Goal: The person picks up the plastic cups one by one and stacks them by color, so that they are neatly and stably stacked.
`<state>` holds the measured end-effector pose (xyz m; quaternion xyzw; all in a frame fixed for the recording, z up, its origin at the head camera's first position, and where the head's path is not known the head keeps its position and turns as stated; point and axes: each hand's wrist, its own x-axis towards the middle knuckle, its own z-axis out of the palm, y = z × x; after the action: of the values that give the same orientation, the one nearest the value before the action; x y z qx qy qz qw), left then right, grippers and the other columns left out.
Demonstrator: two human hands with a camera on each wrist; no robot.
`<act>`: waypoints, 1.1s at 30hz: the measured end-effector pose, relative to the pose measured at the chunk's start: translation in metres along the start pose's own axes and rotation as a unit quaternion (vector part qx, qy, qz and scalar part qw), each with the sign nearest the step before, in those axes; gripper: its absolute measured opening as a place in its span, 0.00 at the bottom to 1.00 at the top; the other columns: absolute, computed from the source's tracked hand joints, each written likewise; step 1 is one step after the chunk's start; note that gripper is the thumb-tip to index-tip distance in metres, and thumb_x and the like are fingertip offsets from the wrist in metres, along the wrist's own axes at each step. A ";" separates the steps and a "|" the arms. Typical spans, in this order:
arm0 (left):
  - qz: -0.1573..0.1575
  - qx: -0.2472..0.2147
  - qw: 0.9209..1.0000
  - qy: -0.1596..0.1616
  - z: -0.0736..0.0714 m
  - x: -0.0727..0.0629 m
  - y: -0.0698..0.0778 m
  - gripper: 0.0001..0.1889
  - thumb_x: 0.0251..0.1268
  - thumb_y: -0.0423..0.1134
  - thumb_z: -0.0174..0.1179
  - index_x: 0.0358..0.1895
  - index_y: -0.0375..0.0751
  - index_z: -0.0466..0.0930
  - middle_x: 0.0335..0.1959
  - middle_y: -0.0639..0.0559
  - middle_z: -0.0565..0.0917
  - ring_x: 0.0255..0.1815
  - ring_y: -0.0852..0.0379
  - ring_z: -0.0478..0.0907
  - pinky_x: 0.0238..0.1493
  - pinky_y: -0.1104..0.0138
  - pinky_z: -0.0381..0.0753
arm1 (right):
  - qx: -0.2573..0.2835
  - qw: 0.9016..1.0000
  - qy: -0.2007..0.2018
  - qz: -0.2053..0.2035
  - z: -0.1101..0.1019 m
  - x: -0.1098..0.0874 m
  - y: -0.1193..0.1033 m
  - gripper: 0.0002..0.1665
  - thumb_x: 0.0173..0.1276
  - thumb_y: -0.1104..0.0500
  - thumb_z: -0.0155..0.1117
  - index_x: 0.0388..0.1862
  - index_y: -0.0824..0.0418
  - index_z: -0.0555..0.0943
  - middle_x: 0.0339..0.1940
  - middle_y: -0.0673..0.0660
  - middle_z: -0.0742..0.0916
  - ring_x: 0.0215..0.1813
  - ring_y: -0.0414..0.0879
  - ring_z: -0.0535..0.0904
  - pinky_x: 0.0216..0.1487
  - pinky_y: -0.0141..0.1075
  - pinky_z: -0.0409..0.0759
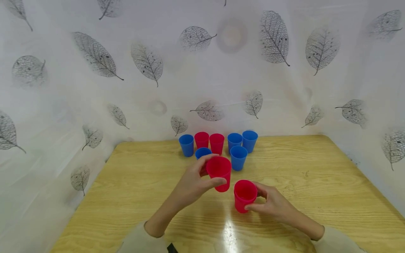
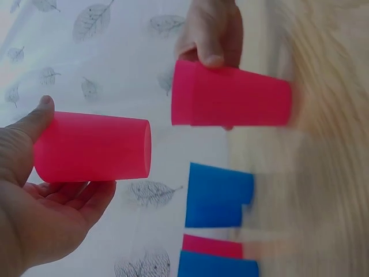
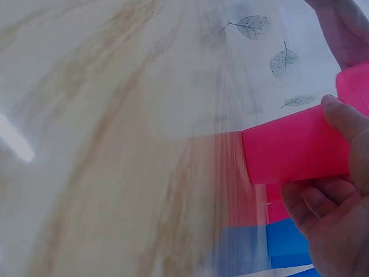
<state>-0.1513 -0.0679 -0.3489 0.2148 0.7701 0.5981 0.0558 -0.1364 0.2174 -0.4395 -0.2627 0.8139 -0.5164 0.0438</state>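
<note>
My left hand (image 1: 193, 184) grips a red plastic cup (image 1: 224, 181), upright and raised over the table, thumb on the near side and fingers behind. Lower and to its right, my right hand (image 1: 274, 203) holds another red cup (image 1: 240, 205) by its side, also upright. In the left wrist view a band runs below the rim of this right-hand red cup (image 2: 242, 98). The right wrist view shows its base end (image 3: 271, 153) close over the tabletop. Directly behind the left hand's cup, a blue cup (image 1: 202, 151) is partly hidden.
Further back on the wooden table (image 1: 133, 182) stand two red cups (image 1: 201, 140) and several blue cups, among them one at the left (image 1: 187, 146) and one nearer the front (image 1: 238, 160). A pale leaf-print sheet (image 1: 205, 77) hangs behind and along the sides.
</note>
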 end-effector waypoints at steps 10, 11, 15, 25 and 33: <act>0.019 0.014 0.999 -0.026 0.027 0.017 0.014 0.35 0.64 0.43 0.75 0.72 0.45 0.71 0.59 0.54 0.82 0.56 0.54 0.81 0.50 0.67 0.86 | -0.007 1.000 -0.004 -0.002 -0.001 0.000 0.001 0.37 0.65 0.57 0.78 0.70 0.67 0.75 0.58 0.56 0.87 0.55 0.42 0.84 0.56 0.34 0.84; 0.020 0.016 0.999 -0.028 0.029 0.019 0.015 0.35 0.64 0.43 0.75 0.73 0.45 0.71 0.59 0.54 0.82 0.56 0.55 0.81 0.50 0.67 0.86 | -0.007 1.000 -0.004 -0.001 -0.001 0.000 0.001 0.38 0.65 0.57 0.78 0.70 0.67 0.75 0.58 0.55 0.87 0.54 0.42 0.84 0.56 0.34 0.84; 0.027 0.012 0.999 -0.040 0.038 0.024 0.016 0.35 0.63 0.42 0.75 0.73 0.44 0.71 0.58 0.56 0.82 0.54 0.58 0.81 0.51 0.68 0.85 | -0.006 1.000 -0.008 -0.008 -0.002 -0.001 0.001 0.37 0.66 0.58 0.77 0.70 0.69 0.74 0.55 0.55 0.88 0.52 0.42 0.85 0.56 0.33 0.84; 0.026 0.016 0.997 -0.068 0.058 0.028 0.016 0.38 0.63 0.42 0.75 0.74 0.43 0.69 0.58 0.56 0.83 0.55 0.61 0.80 0.50 0.73 0.84 | -0.010 0.999 -0.002 -0.044 -0.001 -0.002 0.003 0.31 0.66 0.60 0.77 0.65 0.66 0.78 0.52 0.52 0.90 0.51 0.41 0.86 0.56 0.32 0.83; 0.016 0.028 0.997 -0.069 0.060 0.025 0.013 0.38 0.62 0.42 0.76 0.74 0.41 0.68 0.58 0.55 0.82 0.56 0.61 0.80 0.51 0.73 0.83 | -0.022 0.998 0.001 -0.060 0.000 -0.002 0.002 0.28 0.66 0.60 0.77 0.62 0.66 0.80 0.52 0.53 0.90 0.50 0.40 0.86 0.54 0.33 0.84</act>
<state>-0.1501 -0.0020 -0.3493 0.2688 0.7776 0.5608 0.0931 -0.1354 0.2191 -0.4414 -0.3111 0.8077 -0.5008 0.0059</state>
